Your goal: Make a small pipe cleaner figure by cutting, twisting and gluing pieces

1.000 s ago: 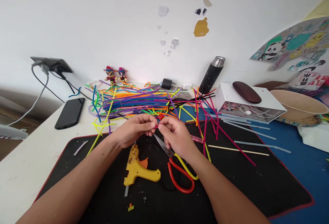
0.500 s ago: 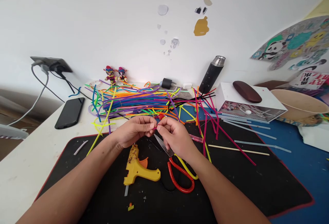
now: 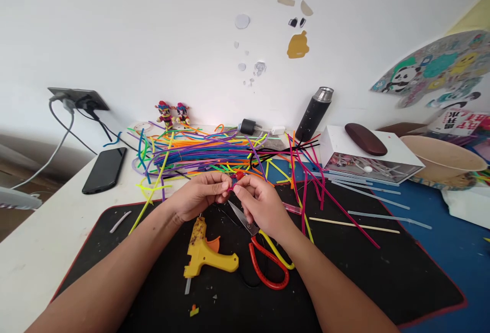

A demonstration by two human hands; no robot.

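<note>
Both hands meet above the black mat, fingertips almost touching. Between thumb and forefinger, my left hand (image 3: pixel 204 191) pinches one end of a short magenta pipe cleaner (image 3: pixel 231 188). The other end is in the closed fingers of my right hand (image 3: pixel 259 201). Just behind the fingertips shows a small red piece (image 3: pixel 239 175), partly hidden; I cannot tell whether it is joined to the pipe cleaner. Below my right hand lie red-handled scissors (image 3: pixel 268 266), blades partly under the hand. A yellow glue gun (image 3: pixel 206 254) rests below my left hand.
A heap of coloured pipe cleaners (image 3: pixel 202 152) lies behind the hands, with two small figures (image 3: pixel 172 113) beyond. A black phone (image 3: pixel 104 170) is at left. On the right are a thermos (image 3: pixel 314 114), a white box (image 3: pixel 337 139), a wooden stick (image 3: pixel 354 225) and glue sticks (image 3: pixel 386 215).
The view has tilted up slightly, so the wall and table things sit a little lower. Both hands keep their pinch on the magenta pipe cleaner, and the fingers have barely shifted.
</note>
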